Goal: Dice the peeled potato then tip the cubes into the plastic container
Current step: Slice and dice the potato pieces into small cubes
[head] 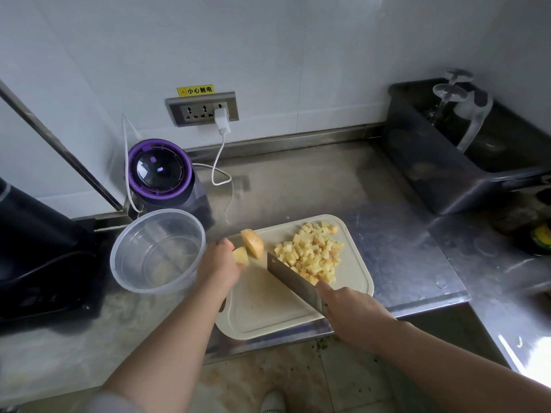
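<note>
A cream cutting board (268, 305) lies on the steel counter. A heap of several potato cubes (313, 251) covers its far right part. A larger potato piece (253, 242) stands at the board's far left edge. My left hand (219, 263) grips a smaller potato piece (240, 256) beside it. My right hand (351, 311) holds the handle of a cleaver (290, 278), its blade slanting across the board next to the cubes. The clear plastic container (158, 250) stands left of the board with nothing in it.
A purple-topped appliance (162, 174) with a white cable sits behind the container. A black machine (38, 251) stands at the far left. A dark tub (465, 156) with glassware is at the back right. The counter's front edge runs just below the board.
</note>
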`<state>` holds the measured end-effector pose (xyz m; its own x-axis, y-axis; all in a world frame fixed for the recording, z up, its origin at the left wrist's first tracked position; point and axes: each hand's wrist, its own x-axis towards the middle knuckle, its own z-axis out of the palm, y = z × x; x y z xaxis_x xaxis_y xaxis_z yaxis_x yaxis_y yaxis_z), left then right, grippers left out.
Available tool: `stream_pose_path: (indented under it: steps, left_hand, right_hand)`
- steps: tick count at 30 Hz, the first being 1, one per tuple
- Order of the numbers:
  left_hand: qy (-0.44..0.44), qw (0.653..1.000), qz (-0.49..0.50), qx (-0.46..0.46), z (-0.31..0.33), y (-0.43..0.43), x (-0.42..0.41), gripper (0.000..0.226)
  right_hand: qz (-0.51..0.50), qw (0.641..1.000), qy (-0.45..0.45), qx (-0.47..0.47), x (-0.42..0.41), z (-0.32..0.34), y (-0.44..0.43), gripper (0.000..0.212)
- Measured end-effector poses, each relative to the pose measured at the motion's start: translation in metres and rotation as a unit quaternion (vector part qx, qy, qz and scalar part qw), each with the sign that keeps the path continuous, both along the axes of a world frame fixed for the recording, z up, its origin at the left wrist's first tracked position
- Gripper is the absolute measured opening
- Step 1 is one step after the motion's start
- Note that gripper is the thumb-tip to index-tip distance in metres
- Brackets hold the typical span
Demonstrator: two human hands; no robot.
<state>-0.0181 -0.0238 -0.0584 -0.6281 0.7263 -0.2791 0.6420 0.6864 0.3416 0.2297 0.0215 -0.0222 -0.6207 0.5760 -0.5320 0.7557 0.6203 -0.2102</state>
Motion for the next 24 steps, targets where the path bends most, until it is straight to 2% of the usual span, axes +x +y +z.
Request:
stream_pose_path:
  steps: [4,12,24]
  left_hand:
    - [-0.011,0.999,-0.032,-0.027,0.002,0.008,-0.004,0.027]
    - [-0.004,0.996,-0.070,-0.050,0.004,0.007,-0.005,0.041]
    - [0.035,0.991,-0.079,-0.098,0.009,0.004,-0.001,0.033]
  right_hand:
    - [-0.002,1.000,0.001,-0.003,-0.001,0.002,0.001,0.039]
    - [0.012,1.000,0.004,-0.006,0.000,0.005,0.003,0.042]
    - [0.032,0.999,-0.008,0.006,-0.003,0.010,0.007,0.042]
